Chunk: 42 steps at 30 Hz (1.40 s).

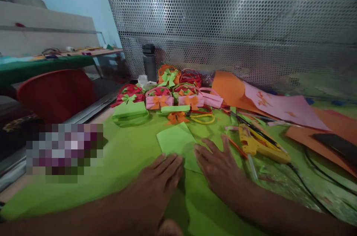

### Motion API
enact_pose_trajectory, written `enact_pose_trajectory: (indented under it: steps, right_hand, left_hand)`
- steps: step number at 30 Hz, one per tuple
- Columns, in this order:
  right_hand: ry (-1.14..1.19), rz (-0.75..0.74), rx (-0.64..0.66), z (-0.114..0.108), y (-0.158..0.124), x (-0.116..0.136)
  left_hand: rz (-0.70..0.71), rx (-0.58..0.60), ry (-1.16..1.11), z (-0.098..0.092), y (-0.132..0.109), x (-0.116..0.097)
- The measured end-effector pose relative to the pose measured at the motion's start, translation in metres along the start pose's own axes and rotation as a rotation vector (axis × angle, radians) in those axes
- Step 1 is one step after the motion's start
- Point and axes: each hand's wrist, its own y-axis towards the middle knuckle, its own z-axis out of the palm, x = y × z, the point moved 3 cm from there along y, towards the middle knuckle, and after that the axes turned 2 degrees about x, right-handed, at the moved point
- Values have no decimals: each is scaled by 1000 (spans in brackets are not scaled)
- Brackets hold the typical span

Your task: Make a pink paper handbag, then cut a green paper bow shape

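A light green sheet [177, 137], paper or craft foam, lies on the darker green table covering with one corner pointing away from me. My left hand [161, 176] rests flat over its near left edge, fingers stretched out side by side. On the right edge my right hand [217, 163] presses down with its fingers spread. Neither hand grips anything. Just beyond the sheet are an orange bow [177, 118] and a yellow loop [203, 118]. A small green bag [130, 112] lies to the far left of it.
Small pink bags [159, 102] with bows stand at the back beside a dark bottle [150, 63]. To the right lie a yellow glue gun [251, 143] with a cord, orange sheets [231, 89], a pink sheet [290, 107] and a phone [338, 146]. A red chair [58, 93] is at left.
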Motion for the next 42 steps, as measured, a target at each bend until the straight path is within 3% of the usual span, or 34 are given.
enact_pose_trajectory:
  steps: [10,14,17,20,22,24,27,30,33,37,42]
  right_hand:
    - [21,-39,16,-4,0,6]
    - [18,-48,28,-2,0,5]
    - [38,-38,31,0,1,3]
    - [86,29,20,1,1,0]
    - [138,96,7,1,2,-3]
    - [194,161,-10,1,3,-4]
    - [239,230,-37,0,4,-4]
    - [228,245,-63,-1,2,-3]
    - [234,222,-74,-3,-1,1]
    - [324,171,-72,-7,-3,6]
    - [372,104,-63,-12,-2,9]
  left_hand:
    - [-2,-177,109,-1,-30,10]
    - [-90,-252,141,4,-41,17]
    - [-203,-310,43,2,-42,20]
    - [-397,-415,-327,-7,-36,25]
    - [-644,-453,-820,-10,-31,30]
    - [-838,-363,-1381,-7,-22,28]
    - [-869,-317,-1852,-8,-6,23]
    - [-750,-263,-2042,-7,7,18]
    - [-703,-257,-2069,-6,17,16]
    - [-748,-265,-1950,-9,29,14]
    - [-820,-154,-1745,-12,48,10]
